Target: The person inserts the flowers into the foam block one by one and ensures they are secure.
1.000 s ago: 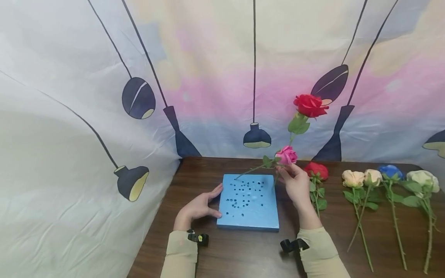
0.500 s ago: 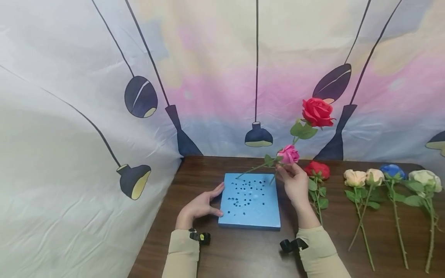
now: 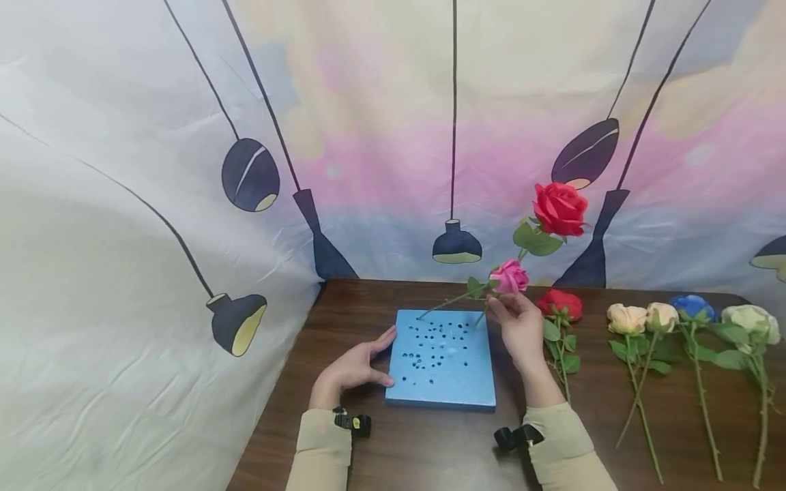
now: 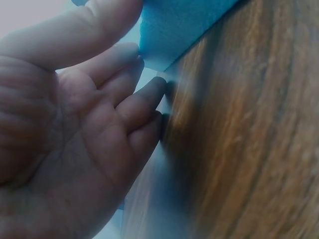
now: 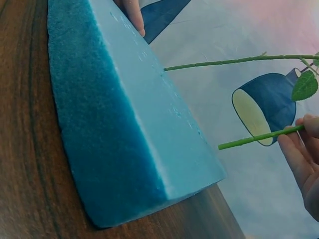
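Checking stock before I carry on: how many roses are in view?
7: red rose in the right hand; pink rose leaning from the blue block; on the table, rightward in order: second red rose, cream rose, another cream rose, blue rose, white rose. None looks hidden.

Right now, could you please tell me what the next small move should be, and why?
Probably lower the red rose held in the right grip until its stem enters a hole in the blue block: the right wrist view shows the stem's end clear of the surface, and the left grip rests against the block's side, which should steady it.
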